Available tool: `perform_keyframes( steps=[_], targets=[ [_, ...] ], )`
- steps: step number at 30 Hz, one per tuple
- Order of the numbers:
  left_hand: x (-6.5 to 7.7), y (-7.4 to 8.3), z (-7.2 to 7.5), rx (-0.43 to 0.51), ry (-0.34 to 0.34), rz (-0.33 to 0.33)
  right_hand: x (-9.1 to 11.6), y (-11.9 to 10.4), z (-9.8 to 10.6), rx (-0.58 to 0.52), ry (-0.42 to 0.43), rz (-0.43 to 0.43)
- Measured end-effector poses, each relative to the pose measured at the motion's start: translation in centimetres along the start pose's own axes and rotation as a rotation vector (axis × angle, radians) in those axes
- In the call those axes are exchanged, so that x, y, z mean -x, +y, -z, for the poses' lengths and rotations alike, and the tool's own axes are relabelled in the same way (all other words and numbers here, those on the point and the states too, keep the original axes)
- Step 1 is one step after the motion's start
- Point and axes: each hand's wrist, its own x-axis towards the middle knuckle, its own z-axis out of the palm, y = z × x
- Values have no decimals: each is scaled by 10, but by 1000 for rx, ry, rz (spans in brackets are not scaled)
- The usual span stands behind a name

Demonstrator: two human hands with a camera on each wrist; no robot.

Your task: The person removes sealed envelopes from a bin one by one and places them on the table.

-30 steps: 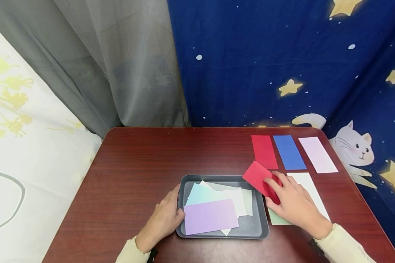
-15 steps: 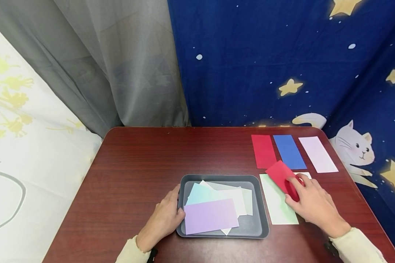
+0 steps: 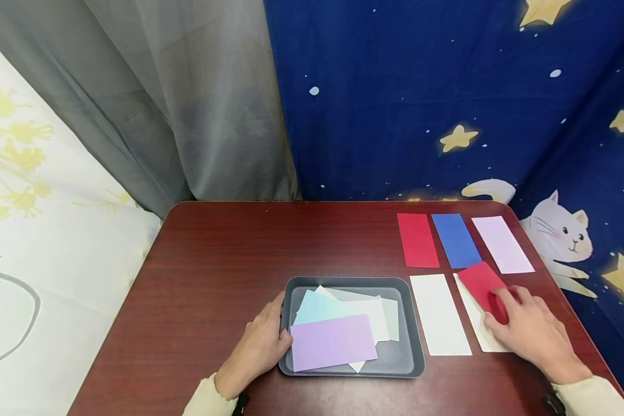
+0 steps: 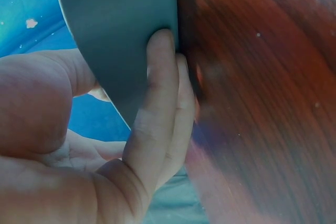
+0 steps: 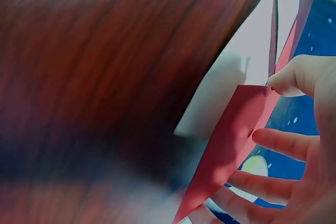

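Observation:
My right hand [image 3: 535, 335] pinches a red paper card [image 3: 481, 283] between thumb and fingers. That card is tilted over the far part of a white card [image 3: 485, 332] at the right. In the right wrist view, the thumb and fingertips meet the edge of the red card [image 5: 226, 145]. At the left end of a dark grey tray [image 3: 399, 359], my left hand [image 3: 257, 341] grips the wall. The left wrist view has fingers along the outside of the tray [image 4: 115, 24], the thumb on its other side. Inside lie a purple card [image 3: 333, 344], a light blue card [image 3: 313, 307] and several pale ones.
Along the far right of the brown table [image 3: 229, 248] lie a red card [image 3: 418, 240], a blue card [image 3: 455, 240] and a pale lilac card [image 3: 502, 244] in a row. Another white card [image 3: 441, 315] lies just right of the tray.
My right hand has carried the red card rightward, from the tray's far right corner past the nearer white card to the white card at the right. My left hand and the tray stay put.

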Motion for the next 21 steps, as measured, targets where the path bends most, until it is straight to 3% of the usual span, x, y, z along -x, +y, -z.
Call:
perform_keyframes(
  steps=[9, 21],
  targets=[
    [1, 1, 1, -4, 2, -10, 13, 27, 4, 1, -49, -123],
    [1, 1, 1, -2, 17, -22, 20, 42, 4, 12, -89, -286]
  ],
)
